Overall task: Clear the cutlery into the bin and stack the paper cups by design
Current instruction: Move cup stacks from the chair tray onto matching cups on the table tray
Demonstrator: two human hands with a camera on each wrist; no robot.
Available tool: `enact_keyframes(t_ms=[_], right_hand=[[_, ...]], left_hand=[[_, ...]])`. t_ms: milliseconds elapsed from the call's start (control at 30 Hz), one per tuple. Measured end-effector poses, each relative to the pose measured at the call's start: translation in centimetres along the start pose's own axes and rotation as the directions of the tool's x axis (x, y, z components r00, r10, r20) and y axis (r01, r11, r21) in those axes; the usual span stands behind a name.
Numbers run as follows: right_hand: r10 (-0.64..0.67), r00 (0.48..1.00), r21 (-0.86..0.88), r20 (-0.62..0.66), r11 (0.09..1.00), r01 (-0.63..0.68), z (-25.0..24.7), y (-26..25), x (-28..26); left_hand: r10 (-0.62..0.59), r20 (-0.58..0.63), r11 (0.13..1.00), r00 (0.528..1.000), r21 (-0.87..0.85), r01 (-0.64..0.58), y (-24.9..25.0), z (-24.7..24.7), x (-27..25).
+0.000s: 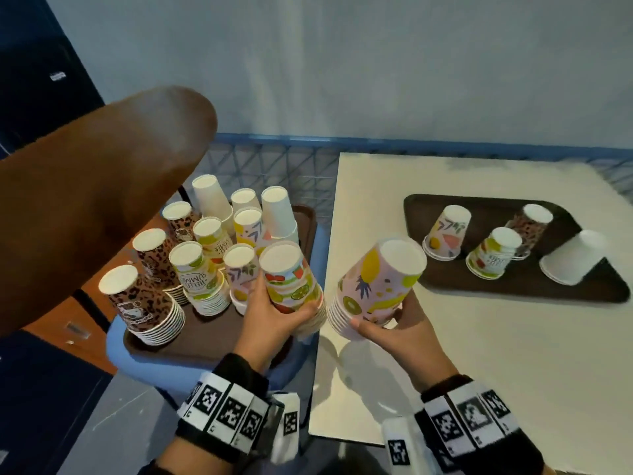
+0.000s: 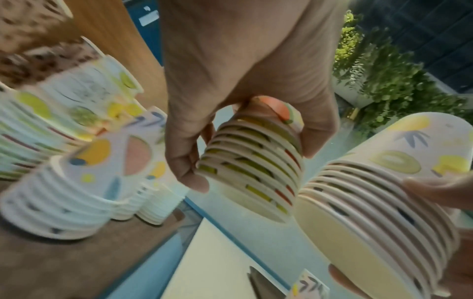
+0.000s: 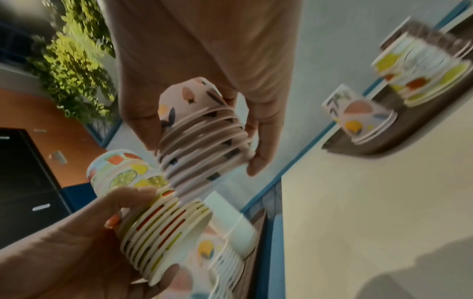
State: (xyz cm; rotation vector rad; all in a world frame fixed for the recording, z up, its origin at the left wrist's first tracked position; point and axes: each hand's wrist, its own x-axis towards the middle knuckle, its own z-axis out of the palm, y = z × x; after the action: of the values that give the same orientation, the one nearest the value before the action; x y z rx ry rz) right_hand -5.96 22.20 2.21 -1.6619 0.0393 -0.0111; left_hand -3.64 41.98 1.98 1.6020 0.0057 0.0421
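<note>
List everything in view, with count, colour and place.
left tray: one, dark brown, on a blue seat, bearing about a dozen upside-down cup stacks: leopard, fruit, plain white
right tray: one, dark brown, on the table
cups on right tray: four lots, pastel, fruit, leopard, plain white tipped over
table: one, cream
left hand: grip round citrus-striped stack
right hand: grip round pink fruit stack

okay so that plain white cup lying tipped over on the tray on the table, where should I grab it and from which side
Take the plain white cup round its side wall near the closed base, coming from above. It lies tilted, base up and back, rim down on the tray, so the wall is exposed on both sides. The leopard stack stands close behind, so approach from the front.
</note>
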Motion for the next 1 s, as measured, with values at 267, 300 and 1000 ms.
enact_keyframes(t_ms=[267,300,1000], right_hand=[[-0.035,0.994,-0.020,-0.105,0.999,0.033,-11.5,-1.6,-0.6],[-0.039,0.992,-0.019,-0.117,0.999,0.037,-13.1,-1.7,-0.7],[-0.040,0.962,-0.091,-0.271,0.996,0.015,-34.7,0.9,1.2]], left_hand=[[0.014,0.026,1.000,1.000,-0.021,-0.014,1.5,10.4,0.8],[0.009,0.039,0.999,0.999,-0.031,-0.008,2.0,11.9,0.6],[0.057,0.095,0.992,0.994,0.106,-0.067,3.3,36.9,11.4]])
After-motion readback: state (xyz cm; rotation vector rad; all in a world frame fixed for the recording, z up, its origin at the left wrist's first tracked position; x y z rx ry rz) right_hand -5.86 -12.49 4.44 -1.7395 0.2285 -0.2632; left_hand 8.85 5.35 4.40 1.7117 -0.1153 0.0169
